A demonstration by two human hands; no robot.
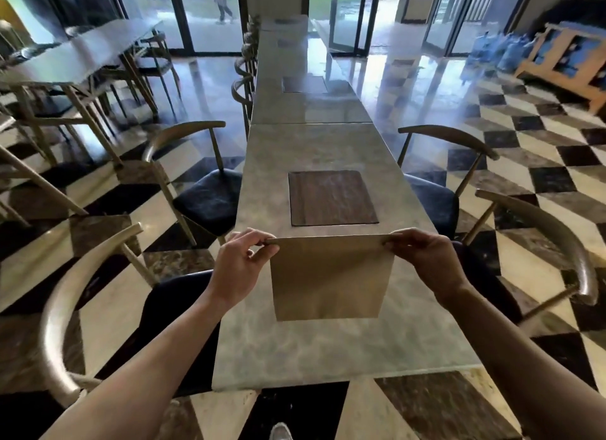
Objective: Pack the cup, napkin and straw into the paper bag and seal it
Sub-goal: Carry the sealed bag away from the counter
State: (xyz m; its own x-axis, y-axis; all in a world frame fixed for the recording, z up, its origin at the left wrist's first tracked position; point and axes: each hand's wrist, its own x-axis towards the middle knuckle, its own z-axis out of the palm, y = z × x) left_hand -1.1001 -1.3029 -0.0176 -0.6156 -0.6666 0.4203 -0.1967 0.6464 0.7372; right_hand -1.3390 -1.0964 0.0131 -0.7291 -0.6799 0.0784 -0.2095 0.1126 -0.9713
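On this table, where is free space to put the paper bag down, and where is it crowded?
Bare marble table lies between the paper bag and the near edge, and in strips left and right of the dark wooden mat. The crowded part is the middle: left hand and right hand pinch the bag's top corners just before the mat.

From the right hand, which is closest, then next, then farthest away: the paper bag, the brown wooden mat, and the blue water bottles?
Starting from the right hand in the head view:
1. Paper bag: pinched in its fingers at the top right corner.
2. Brown wooden mat: on the table just beyond the bag, up and left of the hand.
3. Blue water bottles: far off on the floor by the glass doors, to the right.
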